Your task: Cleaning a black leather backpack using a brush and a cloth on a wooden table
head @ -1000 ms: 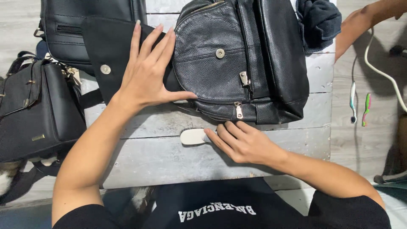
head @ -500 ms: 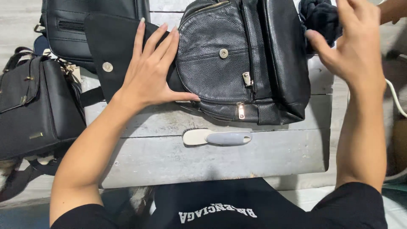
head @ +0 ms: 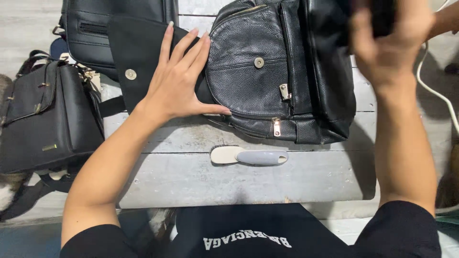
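Observation:
A black pebbled leather backpack lies on a grey wooden table. Its front flap, with a metal snap, is folded open to the left. My left hand lies flat on that flap, fingers spread, thumb along the bag's lower edge. My right hand is raised at the top right, blurred, fingers closed around a dark cloth over the bag's right side. A small brush with a grey handle and cream head rests on the table in front of the bag, untouched.
A black handbag with gold fittings sits off the table's left edge. Another black bag lies at the back left, partly under the flap. A white cable runs over the floor at the right.
My right hand left the brush on the table, rose to the top right and closed on the dark cloth. My left hand stayed flat on the flap.

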